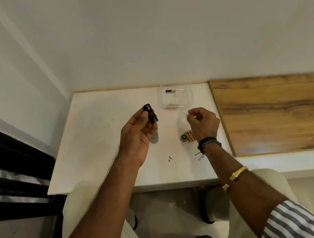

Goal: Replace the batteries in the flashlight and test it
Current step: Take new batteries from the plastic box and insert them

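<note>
White table (100,144) work is at the reload step: left hand (137,138) fingers clamp the black plastic battery holder (151,114), right hand (203,123) loosely curled and seemingly empty, should next fetch a gold-coloured cylindrical battery (190,136).

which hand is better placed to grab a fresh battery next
Right. The right hand hovers free just above the gold batteries, while the left hand holds the black battery holder.

This looks like a room in a home. A small white table (97,144) sits in the corner of plain white walls (143,33). A wood-grain surface (277,112) adjoins it on the right.
</note>
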